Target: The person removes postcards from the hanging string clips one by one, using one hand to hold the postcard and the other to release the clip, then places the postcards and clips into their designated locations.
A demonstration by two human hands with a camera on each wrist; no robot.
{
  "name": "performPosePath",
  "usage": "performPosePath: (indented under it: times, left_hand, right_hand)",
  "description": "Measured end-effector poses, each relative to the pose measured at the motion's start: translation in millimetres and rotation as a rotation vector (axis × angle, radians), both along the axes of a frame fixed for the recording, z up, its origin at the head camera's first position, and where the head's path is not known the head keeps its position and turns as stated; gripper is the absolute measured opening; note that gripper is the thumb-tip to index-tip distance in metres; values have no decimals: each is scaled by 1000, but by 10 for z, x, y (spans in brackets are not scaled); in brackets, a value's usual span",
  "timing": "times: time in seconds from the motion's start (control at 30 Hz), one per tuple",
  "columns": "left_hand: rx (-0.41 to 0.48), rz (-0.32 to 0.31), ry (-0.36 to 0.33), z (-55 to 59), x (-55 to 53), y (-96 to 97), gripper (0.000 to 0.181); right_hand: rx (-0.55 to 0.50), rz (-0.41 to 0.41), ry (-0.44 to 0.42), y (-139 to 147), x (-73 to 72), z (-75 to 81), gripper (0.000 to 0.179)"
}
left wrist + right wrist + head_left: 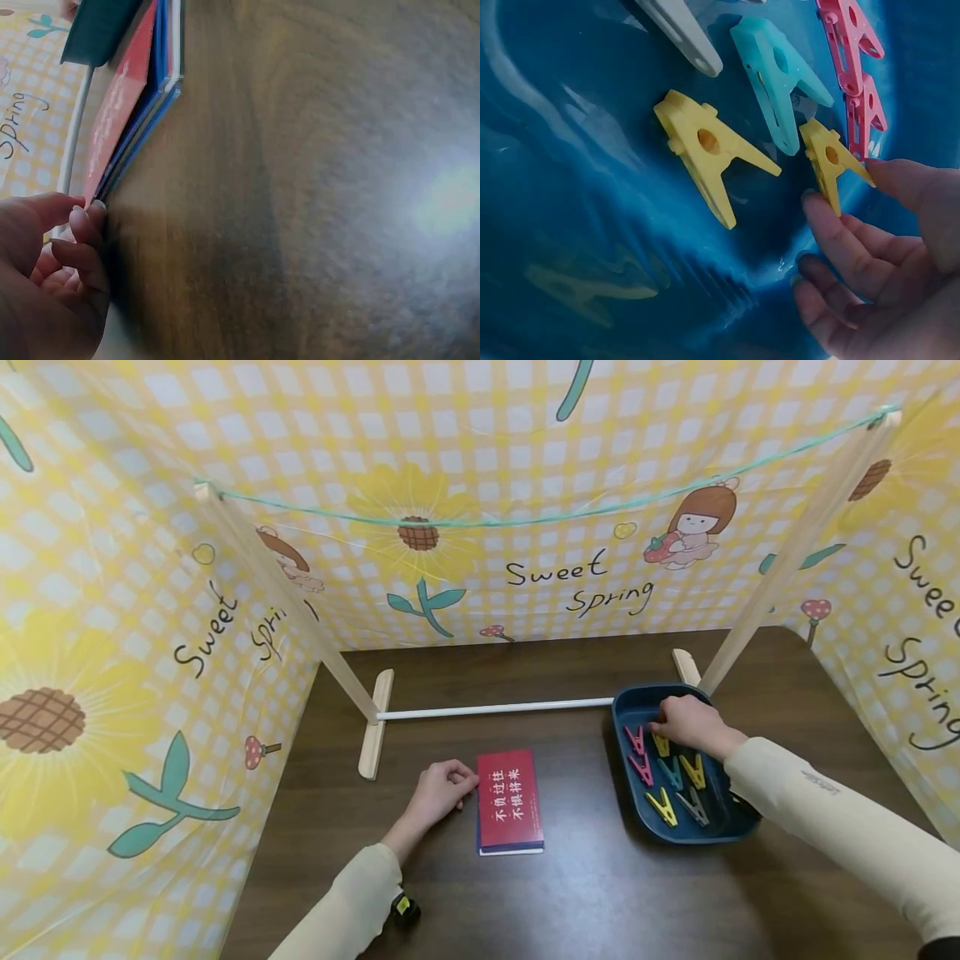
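A red booklet point(510, 822) with white writing lies on a small stack with blue and white edges. My left hand point(437, 795) pinches the stack's near-left edge at one corner, thumb above and fingertips at the side; in the left wrist view the red cover stands slightly apart from the blue layer. Inside a dark blue basin point(678, 841), my right hand point(693, 722) pinches a small yellow clothespin point(826, 146) by its handle ends. Around it lie a larger yellow clothespin point(709, 150), a turquoise clothespin point(776, 82), pink clothespins point(866, 116) and a grey clothespin point(679, 30).
A green cord point(491, 523) hangs between a left wooden post point(292, 610) and a right wooden post point(795, 556). A white rod point(495, 708) runs low between them. Patterned yellow cloth point(465, 435) surrounds the brown table point(577, 902).
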State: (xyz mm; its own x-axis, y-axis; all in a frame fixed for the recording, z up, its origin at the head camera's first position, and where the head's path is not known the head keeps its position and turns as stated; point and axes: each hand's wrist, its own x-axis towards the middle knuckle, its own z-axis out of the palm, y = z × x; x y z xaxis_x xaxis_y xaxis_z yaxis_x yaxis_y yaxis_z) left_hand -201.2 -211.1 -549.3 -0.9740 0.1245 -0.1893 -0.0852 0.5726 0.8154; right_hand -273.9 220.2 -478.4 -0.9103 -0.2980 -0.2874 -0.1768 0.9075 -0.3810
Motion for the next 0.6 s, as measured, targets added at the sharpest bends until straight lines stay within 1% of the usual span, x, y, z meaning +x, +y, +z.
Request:
performPosePath:
  times: [0.17,0.4,0.6]
  left_hand:
    - [10,9,24,-25,6,2,12]
    - [14,14,-9,-8,25,5,13]
    - [17,7,3,-2,10,10,12]
  right_hand:
    - [12,-20,-1,-31,-30,-13,27]
    - [42,-34,4,-52,-81,-37,29]
    - [56,-38,-5,-49,-105,-51,29]
